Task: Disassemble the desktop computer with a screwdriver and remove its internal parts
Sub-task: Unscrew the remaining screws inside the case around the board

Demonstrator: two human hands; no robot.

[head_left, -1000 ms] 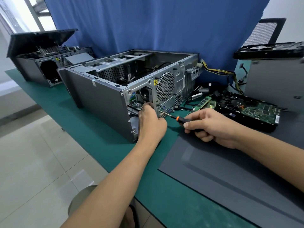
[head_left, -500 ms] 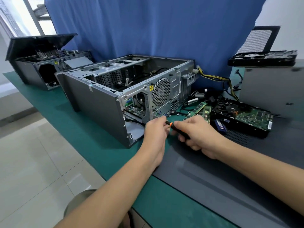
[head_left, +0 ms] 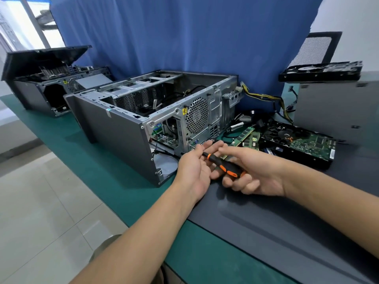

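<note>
The desktop computer (head_left: pixel 123 128) lies on its side on the green mat (head_left: pixel 102 171), open face up and rear panel turned toward us, just beyond our hands.

Nearest to us the mat runs along the table edge. To its left and below is a floor of pale tiles (head_left: pixel 41 212). A dark grey panel (head_left: pixel 287 232) lies flat on the mat under our right forearm.

Above that panel our two hands meet on one screwdriver (head_left: pixel 227 168). The right hand (head_left: pixel 256 173) is curled round the black-and-orange handle. The left hand (head_left: pixel 192 173) has its fingers closed on the metal shaft near the tip, close to the lower corner of the computer's rear panel. We cannot tell whether the tip touches the case.

Right of the computer, loose parts lie on the mat: two green memory sticks (head_left: pixel 243 136) side by side, and beyond them one hard drive (head_left: pixel 297 144) with its circuit board up. Yellow cables (head_left: pixel 262 97) trail behind them.

We count three cases in all. One is the computer at hand, with one round fan grille on its rear. A second case (head_left: pixel 41 95) sits far left with its lid propped up. A grey case (head_left: pixel 332 107) stands upright at the right, and it carries a second drive (head_left: pixel 320 71) on top — two drives in all.

Behind everything hangs a blue curtain (head_left: pixel 184 37). A bright window (head_left: pixel 12 21) shows at the far left, and one mesh chair back (head_left: pixel 315 48) stands against the white wall at the far right.
</note>
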